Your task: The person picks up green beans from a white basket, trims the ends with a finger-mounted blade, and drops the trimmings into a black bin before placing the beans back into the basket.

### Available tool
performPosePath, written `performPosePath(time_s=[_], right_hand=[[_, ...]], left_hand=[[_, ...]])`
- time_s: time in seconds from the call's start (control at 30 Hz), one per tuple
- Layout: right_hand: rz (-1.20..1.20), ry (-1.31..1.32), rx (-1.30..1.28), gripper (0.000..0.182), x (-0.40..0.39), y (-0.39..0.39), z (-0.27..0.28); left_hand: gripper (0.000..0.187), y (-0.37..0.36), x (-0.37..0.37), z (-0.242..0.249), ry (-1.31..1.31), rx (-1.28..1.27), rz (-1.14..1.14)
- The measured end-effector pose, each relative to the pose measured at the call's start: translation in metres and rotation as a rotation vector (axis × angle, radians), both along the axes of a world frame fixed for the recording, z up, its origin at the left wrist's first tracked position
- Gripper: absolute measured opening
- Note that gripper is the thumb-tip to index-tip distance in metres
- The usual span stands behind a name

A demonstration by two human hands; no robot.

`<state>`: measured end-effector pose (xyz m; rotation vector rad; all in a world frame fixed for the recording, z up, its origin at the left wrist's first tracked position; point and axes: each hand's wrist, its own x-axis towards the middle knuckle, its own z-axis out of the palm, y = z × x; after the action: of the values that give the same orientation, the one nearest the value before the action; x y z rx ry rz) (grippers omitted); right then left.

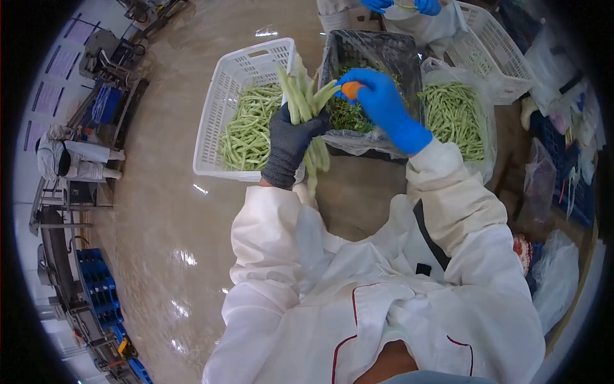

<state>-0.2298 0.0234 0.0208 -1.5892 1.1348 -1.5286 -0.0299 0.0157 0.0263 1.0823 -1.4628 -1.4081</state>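
Observation:
My left hand [295, 136], in a dark glove with a grey cuff, is closed around a bunch of long green beans [297, 96]. Their ends stick out above and below the fist. My right hand [382, 105], in a blue glove, grips a small orange-handled tool [351, 89] at the tip of one bean; its working end is hidden. Under my hands is a black plastic-lined crate [409, 56] with green bean scraps [348, 112] inside. To the left, a white basket [216, 96] holds loose green beans [252, 128].
A clear plastic bag of green beans [453, 118] stands at the right, with a white basket [495, 51] behind it. Across from me, a person's blue-gloved hands [427, 6] show at the top edge. Machines and another person [70, 157] are far left on the wet floor [166, 211].

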Motion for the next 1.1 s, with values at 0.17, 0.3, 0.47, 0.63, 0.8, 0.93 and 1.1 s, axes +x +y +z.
performPosePath(time_s=[0.17, 0.3, 0.47, 0.63, 0.8, 0.93, 1.1], right_hand=[[0.367, 0.168, 0.438, 0.028, -0.012, -0.016, -0.027], [-0.031, 0.922, 0.357, 0.043, -0.016, -0.003, -0.035], [0.130, 0.228, 0.090, 0.038, -0.021, -0.019, -0.025], [0.237, -0.021, 0.198, 0.030, -0.011, -0.016, -0.010], [0.085, -0.224, 0.255, 0.024, -0.024, -0.010, 0.007], [0.045, -0.268, 0.335, 0.028, -0.031, -0.004, 0.015], [-0.021, -0.477, 0.426, 0.027, -0.015, -0.002, 0.007]], left_hand=[[0.031, 0.006, -0.005, 0.016, 0.382, 0.173, 0.010], [0.033, -0.004, 0.011, 0.015, 0.532, 0.234, -0.060], [0.038, -0.002, 0.009, 0.007, 0.475, 0.252, -0.178], [0.037, 0.003, -0.005, -0.005, 0.292, 0.234, -0.136], [0.028, -0.004, 0.002, 0.010, 0.540, 0.279, 0.063], [0.030, -0.009, 0.005, -0.002, 0.764, 0.312, 0.107], [0.029, -0.011, 0.005, -0.010, 0.808, 0.329, 0.146]])
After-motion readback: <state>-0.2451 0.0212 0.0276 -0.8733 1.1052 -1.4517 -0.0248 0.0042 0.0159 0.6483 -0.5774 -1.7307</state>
